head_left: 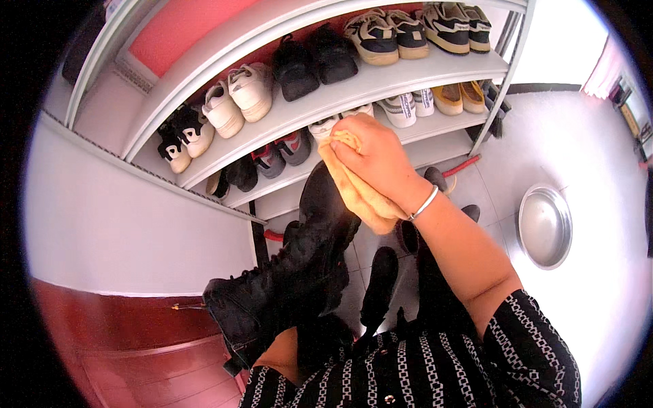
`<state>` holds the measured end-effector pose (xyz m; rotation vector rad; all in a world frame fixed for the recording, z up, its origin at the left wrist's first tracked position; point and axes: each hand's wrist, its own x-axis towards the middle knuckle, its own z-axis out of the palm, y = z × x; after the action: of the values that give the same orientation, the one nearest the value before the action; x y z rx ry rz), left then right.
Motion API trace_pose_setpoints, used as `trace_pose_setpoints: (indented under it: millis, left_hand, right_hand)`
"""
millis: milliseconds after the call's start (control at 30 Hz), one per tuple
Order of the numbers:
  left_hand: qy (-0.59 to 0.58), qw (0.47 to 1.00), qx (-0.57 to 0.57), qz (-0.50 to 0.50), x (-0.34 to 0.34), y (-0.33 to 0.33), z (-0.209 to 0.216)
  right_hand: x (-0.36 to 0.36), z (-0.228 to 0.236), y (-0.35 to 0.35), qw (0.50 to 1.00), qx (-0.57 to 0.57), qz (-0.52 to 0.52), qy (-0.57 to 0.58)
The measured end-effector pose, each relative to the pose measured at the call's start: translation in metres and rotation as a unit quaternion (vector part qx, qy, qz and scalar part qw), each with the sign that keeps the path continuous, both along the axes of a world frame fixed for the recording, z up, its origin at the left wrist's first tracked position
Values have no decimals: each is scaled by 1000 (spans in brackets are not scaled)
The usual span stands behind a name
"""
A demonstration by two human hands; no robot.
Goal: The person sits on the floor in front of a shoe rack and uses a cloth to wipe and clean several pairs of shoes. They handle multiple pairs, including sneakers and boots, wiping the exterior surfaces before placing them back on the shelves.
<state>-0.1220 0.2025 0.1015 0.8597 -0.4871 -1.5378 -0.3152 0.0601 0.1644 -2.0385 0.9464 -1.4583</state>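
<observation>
My right hand (374, 160) is closed around a yellow cloth (354, 187), whose loose end hangs below the fingers. Just left of it, a tall black lace-up boot (309, 231) is raised off the floor and tilted, its toe toward the shoe rack and its shaft toward the lower left. The cloth is close to the boot's toe; whether they touch I cannot tell. A small part of my left forearm shows beside the boot's shaft, but the boot hides my left hand.
In front stands a grey-white shoe rack (381, 85) with several pairs of shoes on its shelves. A round metal basin (545, 226) sits on the tiled floor at the right. Dark footwear (379, 285) is on the floor below my hands. A red-brown panel (129, 326) lies at the lower left.
</observation>
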Motion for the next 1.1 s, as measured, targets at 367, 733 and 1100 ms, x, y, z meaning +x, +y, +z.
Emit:
trace_pose_setpoints:
  millis: [367, 733, 1100]
  left_hand:
    - [-31, 999, 10, 18, 13, 12, 10]
    - [-17, 991, 126, -53, 32, -31, -77]
    - [9, 934, 328, -140, 26, -50, -328]
  right_hand:
    - [25, 0, 34, 983, 144, -18, -109]
    - [-35, -21, 3, 975, 219, -1, 36]
    - [-68, -19, 18, 978, 200, -19, 55]
